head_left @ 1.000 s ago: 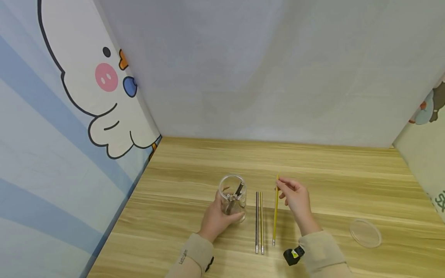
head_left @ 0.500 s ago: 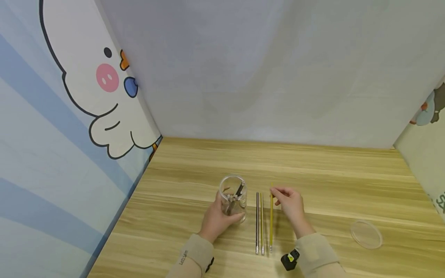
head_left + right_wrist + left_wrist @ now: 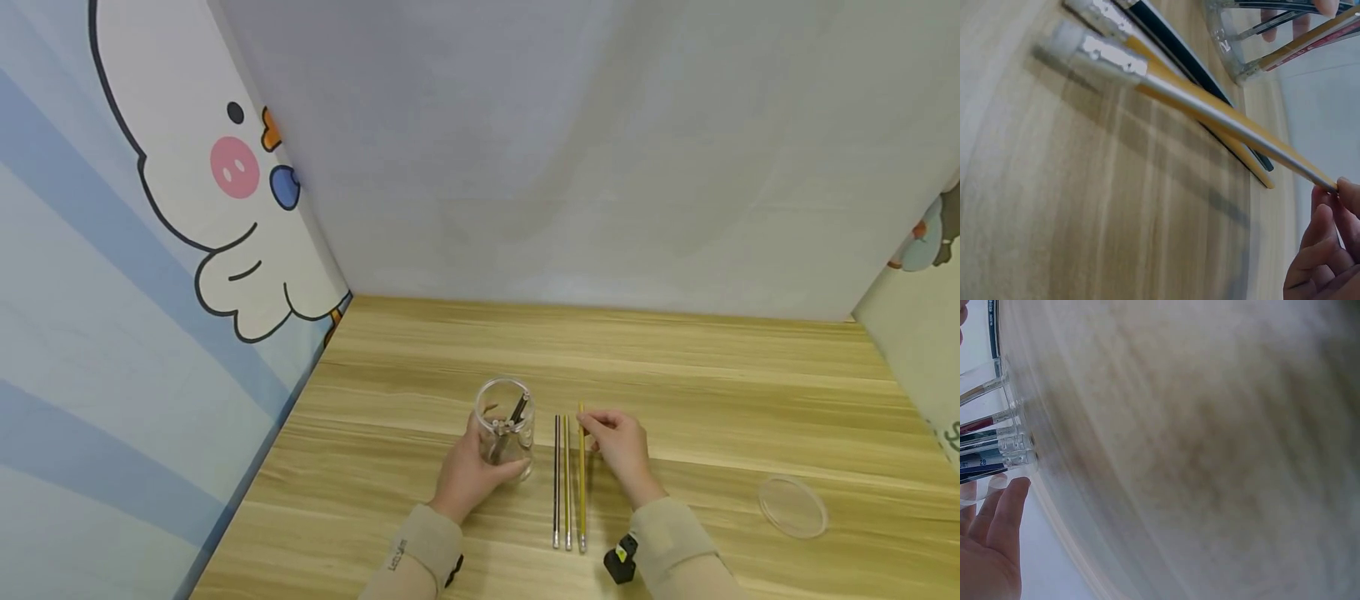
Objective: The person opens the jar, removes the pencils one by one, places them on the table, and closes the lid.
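A cartoon bird is decorating the left panel. Next, the left hand is curling round a clear jar, in which several pencils are leaning. A dark pencil and a yellow pencil are lying side by side between jar and right hand, whose thumb and fingers are pinching another yellow one, the held pencil, near its far end, eraser pointing toward the person. Farther right, a clear lid is resting on the table.

A blue-striped panel bearing a white cartoon bird is flanking the yellowish wood-grained tabletop at left; a greyish-white backdrop is rising behind, a cream panel at right.
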Tool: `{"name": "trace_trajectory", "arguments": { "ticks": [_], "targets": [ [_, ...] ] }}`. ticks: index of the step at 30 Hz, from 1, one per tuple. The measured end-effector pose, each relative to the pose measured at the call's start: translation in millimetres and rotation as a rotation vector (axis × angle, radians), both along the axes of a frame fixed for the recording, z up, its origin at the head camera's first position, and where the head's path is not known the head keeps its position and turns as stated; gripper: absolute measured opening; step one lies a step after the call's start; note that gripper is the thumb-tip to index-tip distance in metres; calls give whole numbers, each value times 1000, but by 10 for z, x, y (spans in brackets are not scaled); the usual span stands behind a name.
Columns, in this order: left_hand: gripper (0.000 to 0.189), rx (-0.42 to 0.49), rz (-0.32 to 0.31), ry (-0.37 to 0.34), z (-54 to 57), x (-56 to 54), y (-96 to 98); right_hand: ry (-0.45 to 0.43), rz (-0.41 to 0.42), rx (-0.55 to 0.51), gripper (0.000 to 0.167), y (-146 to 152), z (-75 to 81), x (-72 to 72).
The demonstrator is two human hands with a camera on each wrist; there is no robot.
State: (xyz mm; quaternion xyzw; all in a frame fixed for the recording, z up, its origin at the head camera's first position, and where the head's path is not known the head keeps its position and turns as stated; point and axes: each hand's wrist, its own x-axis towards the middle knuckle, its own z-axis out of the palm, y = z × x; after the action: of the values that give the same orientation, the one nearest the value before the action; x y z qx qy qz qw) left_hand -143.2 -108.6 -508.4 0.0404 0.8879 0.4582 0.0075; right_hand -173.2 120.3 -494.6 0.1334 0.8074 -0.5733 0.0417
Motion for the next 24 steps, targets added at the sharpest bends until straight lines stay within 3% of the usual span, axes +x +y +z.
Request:
{"name": "trace_trajectory", "arguments": {
  "ticks": [24],
  "targets": [
    [95, 13, -10, 1, 1, 3, 3, -56, 51, 200, 31, 13, -187, -77]
  ]
}}
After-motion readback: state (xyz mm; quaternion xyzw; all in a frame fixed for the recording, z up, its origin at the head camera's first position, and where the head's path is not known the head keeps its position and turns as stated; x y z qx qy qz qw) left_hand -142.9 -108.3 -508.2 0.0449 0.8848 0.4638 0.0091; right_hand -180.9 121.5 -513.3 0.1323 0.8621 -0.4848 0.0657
